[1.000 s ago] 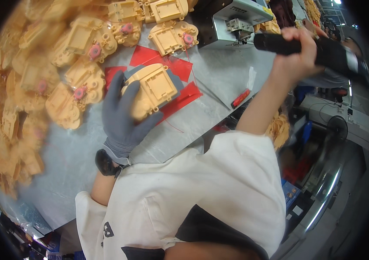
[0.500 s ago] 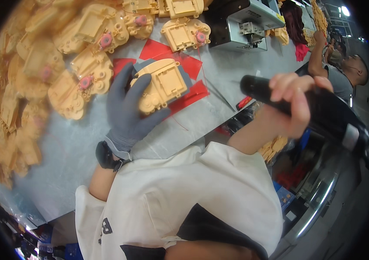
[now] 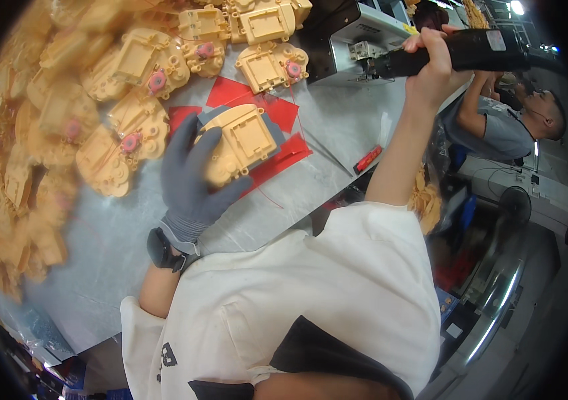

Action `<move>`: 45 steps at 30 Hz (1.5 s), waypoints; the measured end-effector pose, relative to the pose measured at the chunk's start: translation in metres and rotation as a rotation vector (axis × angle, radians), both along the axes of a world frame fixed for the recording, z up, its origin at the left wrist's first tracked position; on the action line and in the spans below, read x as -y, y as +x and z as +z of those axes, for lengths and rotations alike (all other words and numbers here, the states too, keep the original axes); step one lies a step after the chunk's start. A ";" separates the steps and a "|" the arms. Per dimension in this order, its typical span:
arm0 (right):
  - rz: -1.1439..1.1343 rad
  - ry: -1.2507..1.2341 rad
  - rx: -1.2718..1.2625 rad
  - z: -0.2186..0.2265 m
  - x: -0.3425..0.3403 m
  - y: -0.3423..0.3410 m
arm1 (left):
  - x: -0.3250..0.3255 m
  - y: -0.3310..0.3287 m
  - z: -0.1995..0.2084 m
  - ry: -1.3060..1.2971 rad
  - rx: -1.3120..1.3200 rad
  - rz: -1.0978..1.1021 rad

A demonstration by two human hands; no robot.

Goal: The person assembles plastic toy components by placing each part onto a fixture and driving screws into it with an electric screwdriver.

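Note:
My left hand point(image 3: 189, 175), in a grey glove, grips a yellow plastic housing point(image 3: 254, 137) with a square recess. Fingers lie over its left side, and the thumb is at the lower edge. Under the housing a grey block point(image 3: 272, 127) shows, set among red sheets point(image 3: 286, 155) on the table. My bare right hand point(image 3: 434, 61) is wrapped round a black electric screwdriver point(image 3: 484, 51), held level at the far right. Its tip points left, at the metal outlet of a box-shaped screw feeder point(image 3: 349, 44); whether it touches a screw cannot be made out.
Yellow housings with pink round parts point(image 3: 157, 81) crowd the table's left and far side. A red-handled tool point(image 3: 368, 160) and thin tweezers point(image 3: 330, 155) lie near the front edge. Another person point(image 3: 497, 123) sits at the right. A fan point(image 3: 514, 203) stands beyond the table.
My right hand has carried the screwdriver away from me, up to the feeder's outlet, and turned it to point left. My left hand keeps its hold on the housing; the view has shifted slightly.

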State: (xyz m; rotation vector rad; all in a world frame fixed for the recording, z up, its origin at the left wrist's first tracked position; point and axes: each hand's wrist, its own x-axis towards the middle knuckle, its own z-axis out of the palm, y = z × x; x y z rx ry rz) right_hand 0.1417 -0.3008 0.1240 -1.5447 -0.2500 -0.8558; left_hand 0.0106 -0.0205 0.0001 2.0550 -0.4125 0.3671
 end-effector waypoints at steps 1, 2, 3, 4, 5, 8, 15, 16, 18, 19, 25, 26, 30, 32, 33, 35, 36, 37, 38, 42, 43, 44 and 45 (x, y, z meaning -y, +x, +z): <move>0.017 0.010 -0.060 0.000 -0.003 -0.006 | -0.001 0.000 0.000 0.001 0.002 0.010; 0.021 0.007 -0.057 -0.004 -0.005 -0.015 | 0.000 0.002 0.000 0.006 0.003 -0.001; 0.011 0.058 -0.113 -0.012 -0.007 -0.026 | 0.001 0.003 0.000 0.012 0.003 -0.011; 0.008 0.111 -0.174 -0.017 -0.011 -0.039 | 0.002 0.003 0.002 0.013 0.000 0.002; 0.068 0.144 -0.125 -0.016 -0.018 -0.054 | 0.003 0.006 0.003 0.028 0.011 -0.010; 0.247 0.158 0.003 -0.001 -0.039 -0.088 | 0.000 0.004 0.002 0.036 0.019 -0.038; 0.702 0.217 -0.033 0.010 -0.057 -0.103 | -0.001 0.002 0.001 0.014 0.005 0.006; 0.774 0.199 -0.033 0.004 -0.064 -0.107 | 0.000 0.003 0.002 0.022 0.006 -0.005; 0.758 0.214 -0.042 -0.005 -0.078 -0.114 | 0.001 0.004 0.003 0.034 -0.003 -0.012; 0.730 0.225 -0.048 -0.009 -0.084 -0.114 | -0.001 0.004 0.003 0.025 -0.007 -0.020; 0.717 0.318 -0.089 -0.017 -0.109 -0.123 | 0.000 0.001 0.005 -0.005 -0.006 0.005; 0.728 0.343 -0.083 -0.019 -0.114 -0.124 | 0.000 0.000 0.005 -0.010 -0.002 0.028; 0.787 0.296 -0.102 -0.018 -0.118 -0.122 | 0.002 0.000 0.003 -0.053 -0.026 0.024; 0.796 0.297 -0.105 -0.022 -0.120 -0.122 | 0.001 0.000 -0.002 -0.051 -0.032 0.036; 0.796 0.297 -0.102 -0.023 -0.121 -0.122 | 0.001 -0.001 -0.004 -0.049 -0.033 0.037; 0.785 0.304 -0.098 -0.023 -0.121 -0.123 | 0.000 -0.001 -0.005 -0.064 -0.025 0.028; 0.769 0.312 -0.094 -0.022 -0.122 -0.124 | -0.001 -0.001 -0.005 -0.079 -0.018 0.013; 0.772 0.311 -0.095 -0.023 -0.123 -0.124 | -0.002 -0.001 -0.006 -0.080 -0.019 0.016; 0.761 0.326 -0.100 -0.023 -0.123 -0.124 | -0.004 -0.001 -0.007 -0.049 -0.012 -0.003; 0.763 0.341 -0.108 -0.022 -0.123 -0.123 | -0.002 0.000 -0.006 -0.091 0.001 0.001; 0.763 0.340 -0.108 -0.023 -0.123 -0.123 | -0.002 0.000 -0.005 -0.092 0.001 0.002; 0.765 0.343 -0.116 -0.023 -0.123 -0.122 | -0.002 0.001 -0.004 -0.093 -0.009 -0.003; 0.767 0.346 -0.124 -0.024 -0.123 -0.122 | -0.002 0.001 -0.004 -0.095 -0.019 -0.007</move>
